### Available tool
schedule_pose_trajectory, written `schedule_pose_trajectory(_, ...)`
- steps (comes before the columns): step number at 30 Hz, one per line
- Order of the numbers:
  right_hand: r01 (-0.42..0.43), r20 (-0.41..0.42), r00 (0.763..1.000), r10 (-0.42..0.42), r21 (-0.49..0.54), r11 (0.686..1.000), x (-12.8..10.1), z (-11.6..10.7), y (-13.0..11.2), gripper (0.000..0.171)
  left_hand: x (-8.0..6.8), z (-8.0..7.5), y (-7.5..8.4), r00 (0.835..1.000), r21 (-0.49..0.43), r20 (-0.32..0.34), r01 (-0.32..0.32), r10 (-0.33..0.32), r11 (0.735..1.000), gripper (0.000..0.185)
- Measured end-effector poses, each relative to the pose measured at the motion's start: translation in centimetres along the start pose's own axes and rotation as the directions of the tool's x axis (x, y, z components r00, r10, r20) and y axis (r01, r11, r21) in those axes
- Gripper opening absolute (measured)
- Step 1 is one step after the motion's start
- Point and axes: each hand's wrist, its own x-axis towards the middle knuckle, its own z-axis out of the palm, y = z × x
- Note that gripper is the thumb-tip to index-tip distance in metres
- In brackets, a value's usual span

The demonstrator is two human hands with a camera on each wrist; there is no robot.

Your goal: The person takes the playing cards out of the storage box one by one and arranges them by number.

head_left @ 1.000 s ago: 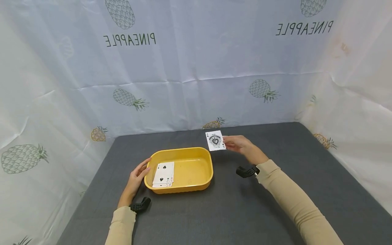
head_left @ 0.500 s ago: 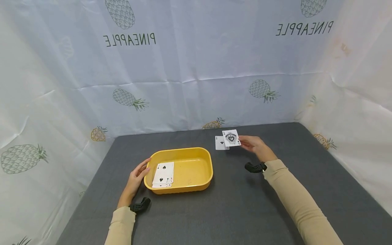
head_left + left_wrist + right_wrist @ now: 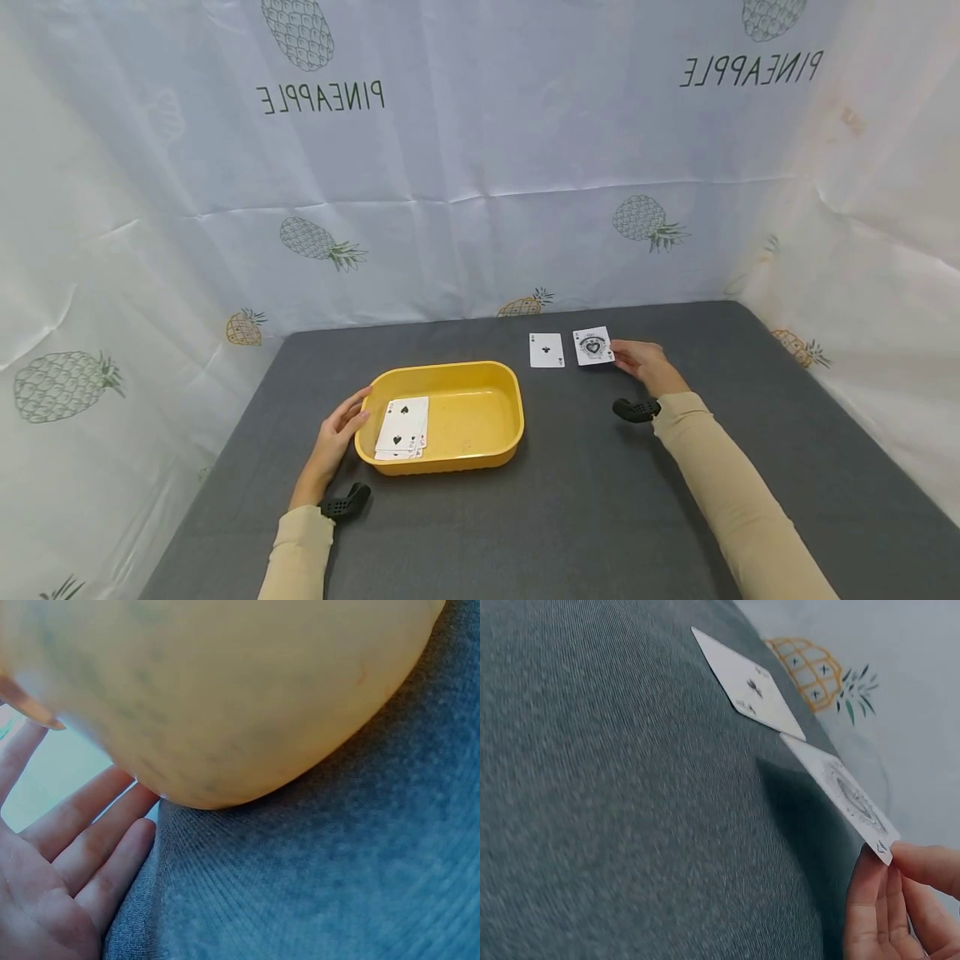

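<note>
Right hand pinching ace of spades; left hand flat against tub.

Right hand [image 3: 641,362] pinches the ace of spades [image 3: 593,346] by one corner, card tilted just above the bench [image 3: 570,500], just beside the ace of clubs [image 3: 546,350] lying flat. Left hand [image 3: 333,437], fingers straight, touches the yellow tub [image 3: 480,454]; stacked cards [image 3: 402,427] inside. Lower cards hidden; left thumb cut off in the wrist view.
</note>
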Motion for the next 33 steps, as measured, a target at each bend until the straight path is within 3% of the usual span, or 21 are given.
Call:
schedule_pose_trajectory(5,-0.004,-0.042,0.999,0.004,-0.001,1.000,0.7,-0.3,0.2,0.040,0.0,0.0,-0.1,1.000,-0.002,0.000,-0.006,0.006,1.000,0.050)
schedule_pose_trajectory(9,-0.003,-0.028,1.000,0.003,0.004,1.000,0.7,-0.2,0.1,0.039,0.0,-0.1,-0.1,1.000,0.001,-0.002,-0.010,0.010,1.000,0.050)
schedule_pose_trajectory(15,0.004,-0.090,0.996,-0.009,-0.050,0.999,0.7,0.0,-0.1,0.016,0.1,0.1,-0.1,0.999,-0.020,0.003,-0.034,0.035,0.999,0.049)
schedule_pose_trajectory(19,0.013,-0.116,0.993,-0.030,-0.145,0.989,1.2,-0.1,0.0,0.045,0.1,0.2,-0.1,0.999,-0.027,0.001,-0.037,0.037,0.999,0.049)
schedule_pose_trajectory(23,0.060,-0.063,0.995,-0.075,-0.216,0.975,1.6,-0.4,-0.3,0.044,0.1,0.1,-0.1,0.999,-0.035,-0.001,-0.044,0.044,0.998,0.049)
schedule_pose_trajectory(27,0.083,-0.098,0.988,-0.120,-0.318,0.945,1.1,-0.2,-0.6,0.045,0.1,0.0,-0.1,0.999,-0.038,0.000,-0.039,0.039,0.999,0.049)
schedule_pose_trajectory(33,0.061,-0.079,0.993,-0.088,-0.296,0.953,0.1,-0.3,-0.8,0.046,0.1,-0.1,-0.2,1.000,-0.012,0.004,-0.022,0.022,1.000,0.049)
